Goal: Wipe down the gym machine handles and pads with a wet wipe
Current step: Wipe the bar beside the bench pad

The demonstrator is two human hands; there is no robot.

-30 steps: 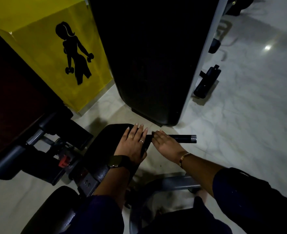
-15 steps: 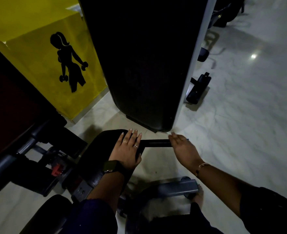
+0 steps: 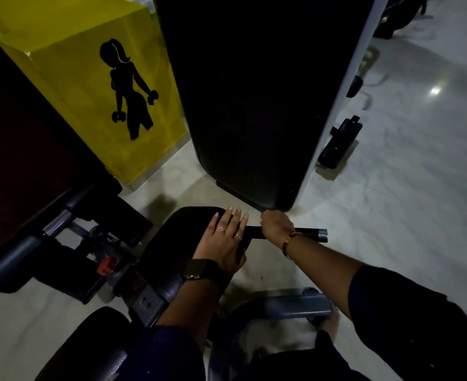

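A black machine pad (image 3: 171,243) lies low in the middle of the view. My left hand (image 3: 224,240) rests flat on its right end, fingers straight, thumb down the pad's side. A thin black handle bar (image 3: 309,232) with a grey end cap sticks out to the right of the pad. My right hand (image 3: 277,224) grips this bar near the pad, fingers curled round it. The wet wipe is hidden; I cannot see whether it lies under my right hand.
A tall black shroud (image 3: 254,105) with a grey edge stands just behind the handle. A yellow pillar (image 3: 89,78) with a black figure is at the back left. Dark machine frame (image 3: 34,215) fills the left. A grey tube (image 3: 295,306) lies below. Pale marble floor (image 3: 405,215) spreads right.
My right hand slid from the bar's outer end back toward the pad and closed round the bar. The left hand stayed on the pad.
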